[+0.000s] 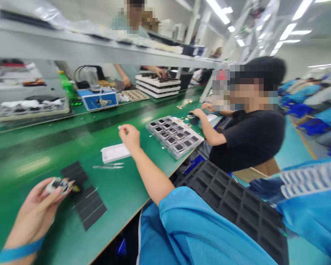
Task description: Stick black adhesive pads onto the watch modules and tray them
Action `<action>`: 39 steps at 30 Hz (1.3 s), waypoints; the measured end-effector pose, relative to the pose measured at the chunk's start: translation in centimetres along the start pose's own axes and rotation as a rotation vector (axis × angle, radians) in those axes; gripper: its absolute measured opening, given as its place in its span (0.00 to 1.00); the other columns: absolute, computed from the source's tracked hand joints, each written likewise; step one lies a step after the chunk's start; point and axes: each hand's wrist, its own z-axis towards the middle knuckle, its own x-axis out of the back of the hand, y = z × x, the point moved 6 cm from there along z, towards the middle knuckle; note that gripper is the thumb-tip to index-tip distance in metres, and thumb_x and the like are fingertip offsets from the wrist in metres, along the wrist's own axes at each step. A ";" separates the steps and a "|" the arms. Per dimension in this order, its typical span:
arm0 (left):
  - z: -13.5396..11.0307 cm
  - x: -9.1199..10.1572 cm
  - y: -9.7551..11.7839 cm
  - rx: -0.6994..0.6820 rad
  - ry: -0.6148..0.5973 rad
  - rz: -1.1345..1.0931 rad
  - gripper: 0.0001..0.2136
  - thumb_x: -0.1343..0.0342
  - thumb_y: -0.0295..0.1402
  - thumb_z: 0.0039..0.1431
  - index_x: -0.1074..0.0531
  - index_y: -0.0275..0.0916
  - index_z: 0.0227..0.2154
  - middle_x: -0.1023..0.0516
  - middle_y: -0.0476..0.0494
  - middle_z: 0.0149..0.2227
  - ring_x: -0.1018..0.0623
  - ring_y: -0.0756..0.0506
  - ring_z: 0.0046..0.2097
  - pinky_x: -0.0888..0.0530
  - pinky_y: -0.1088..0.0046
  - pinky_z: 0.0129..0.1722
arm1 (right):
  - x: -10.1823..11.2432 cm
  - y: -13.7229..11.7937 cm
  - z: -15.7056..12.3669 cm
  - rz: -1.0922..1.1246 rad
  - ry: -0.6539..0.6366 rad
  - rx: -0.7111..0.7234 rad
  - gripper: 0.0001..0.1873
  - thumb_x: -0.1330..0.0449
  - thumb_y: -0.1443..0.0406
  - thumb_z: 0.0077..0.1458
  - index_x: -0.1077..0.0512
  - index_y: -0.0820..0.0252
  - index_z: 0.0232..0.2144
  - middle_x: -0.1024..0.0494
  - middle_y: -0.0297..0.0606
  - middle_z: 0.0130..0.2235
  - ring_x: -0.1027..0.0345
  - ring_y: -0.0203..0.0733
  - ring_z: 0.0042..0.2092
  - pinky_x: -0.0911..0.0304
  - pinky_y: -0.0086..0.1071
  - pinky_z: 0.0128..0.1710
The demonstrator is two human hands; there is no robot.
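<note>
My left hand (40, 206), with a blue band at the wrist, grips a small white-and-black device part (59, 186) with inner components showing. Beneath and beside it, dark sheets of strips (90, 208) lie on the green bench. My right hand (130, 138) is stretched forward, thumb and forefinger pinched on a tiny pale piece (120, 127) too small to name. Just below that hand sits a white box (115, 152). A pair of tweezers (108, 166) rests in front of the box.
A clear tray (176, 152) of square dark-faced parts stands right of my right hand. A co-worker in black (245, 136) sits beyond it; another person stands behind the shelf (99, 49). A black compartment tray (231, 198) is at my right, and a blue box (99, 99) stands at the back.
</note>
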 end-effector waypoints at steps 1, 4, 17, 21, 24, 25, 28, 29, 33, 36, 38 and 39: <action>0.0 0.2 -0.4 0.005 0.031 -0.074 0.21 0.26 0.39 0.35 0.26 0.47 0.34 0.19 0.57 0.32 0.21 0.49 0.39 0.21 0.77 0.38 | 0.4 0.4 0.2 0.030 0.040 -0.016 0.10 0.47 0.69 0.59 0.25 0.62 0.37 0.21 0.39 0.41 0.28 0.35 0.43 0.37 0.25 0.48; 0.2 -0.2 -1.1 0.006 -0.018 -0.225 0.22 0.25 0.35 0.34 0.26 0.41 0.35 0.19 0.51 0.33 0.20 0.48 0.38 0.20 0.74 0.42 | 0.1 1.8 0.5 0.045 -0.006 -0.105 0.14 0.49 0.66 0.60 0.25 0.64 0.41 0.20 0.41 0.41 0.27 0.36 0.43 0.36 0.26 0.47; -0.2 -0.8 -1.4 0.014 -0.222 -0.422 0.22 0.28 0.32 0.42 0.30 0.39 0.40 0.20 0.44 0.40 0.20 0.45 0.44 0.25 0.64 0.52 | -7.1 -5.9 -8.5 0.466 -0.592 0.122 0.08 0.39 0.61 0.52 0.24 0.60 0.32 0.20 0.39 0.35 0.25 0.40 0.37 0.30 0.33 0.42; -0.2 -1.0 -1.1 -0.014 -0.237 -0.414 0.23 0.28 0.32 0.41 0.30 0.40 0.40 0.20 0.46 0.40 0.20 0.48 0.40 0.23 0.71 0.44 | -8.0 -8.2 -12.3 0.624 -0.645 0.106 0.06 0.40 0.62 0.52 0.26 0.60 0.30 0.20 0.38 0.33 0.25 0.39 0.34 0.29 0.32 0.38; -0.4 -1.3 -0.9 -0.036 -0.259 -0.397 0.23 0.27 0.31 0.40 0.30 0.40 0.39 0.20 0.48 0.38 0.20 0.49 0.39 0.23 0.75 0.41 | -7.5 -8.5 -13.0 0.645 -0.572 0.139 0.06 0.40 0.63 0.52 0.26 0.60 0.29 0.21 0.39 0.33 0.25 0.39 0.33 0.28 0.31 0.37; -0.4 -1.4 -0.9 -0.039 -0.263 -0.393 0.23 0.27 0.31 0.40 0.30 0.40 0.39 0.20 0.48 0.37 0.20 0.49 0.38 0.23 0.76 0.39 | -7.4 -8.5 -13.0 0.634 -0.554 0.154 0.05 0.40 0.63 0.52 0.27 0.60 0.29 0.21 0.39 0.34 0.25 0.39 0.33 0.28 0.31 0.37; -0.5 -1.5 -1.1 -0.038 -0.256 -0.381 0.23 0.27 0.30 0.40 0.31 0.39 0.39 0.20 0.48 0.37 0.21 0.50 0.36 0.24 0.77 0.37 | -7.0 -8.6 -13.1 0.532 -0.516 0.259 0.05 0.42 0.65 0.54 0.27 0.59 0.29 0.22 0.39 0.34 0.26 0.39 0.35 0.29 0.32 0.38; -0.5 -1.6 -1.1 -0.038 -0.249 -0.377 0.23 0.27 0.30 0.39 0.31 0.39 0.38 0.20 0.48 0.37 0.21 0.50 0.36 0.24 0.77 0.36 | -6.8 -8.8 -13.2 0.475 -0.499 0.329 0.06 0.43 0.65 0.56 0.28 0.59 0.28 0.22 0.40 0.34 0.26 0.40 0.36 0.30 0.33 0.39; -0.4 -1.6 -1.4 -0.035 -0.220 -0.362 0.22 0.27 0.29 0.40 0.31 0.40 0.38 0.20 0.49 0.36 0.21 0.50 0.36 0.24 0.77 0.37 | -6.9 -9.5 -13.6 0.305 -0.482 0.543 0.10 0.47 0.66 0.59 0.29 0.58 0.27 0.23 0.42 0.33 0.28 0.43 0.38 0.33 0.37 0.44; -0.1 -1.2 -1.5 -0.037 -0.201 -0.389 0.23 0.27 0.30 0.39 0.31 0.40 0.38 0.20 0.50 0.36 0.21 0.50 0.36 0.24 0.77 0.38 | -8.1 -8.5 -13.0 0.474 -0.598 0.322 0.06 0.44 0.65 0.58 0.28 0.59 0.31 0.23 0.42 0.37 0.28 0.42 0.42 0.32 0.36 0.46; 0.1 -0.9 -1.3 -0.049 -0.190 -0.414 0.24 0.27 0.31 0.38 0.31 0.40 0.39 0.20 0.49 0.37 0.20 0.49 0.38 0.24 0.76 0.39 | -9.4 -7.3 -13.0 0.700 -0.757 -0.001 0.06 0.41 0.64 0.56 0.29 0.59 0.37 0.22 0.40 0.42 0.27 0.39 0.44 0.31 0.34 0.46; 0.2 -0.6 -1.2 -0.056 -0.187 -0.424 0.25 0.26 0.31 0.38 0.31 0.41 0.39 0.20 0.48 0.38 0.20 0.49 0.39 0.24 0.76 0.40 | -10.2 -6.8 -13.4 0.807 -0.872 -0.169 0.10 0.39 0.64 0.54 0.29 0.58 0.40 0.23 0.40 0.44 0.27 0.38 0.44 0.30 0.33 0.45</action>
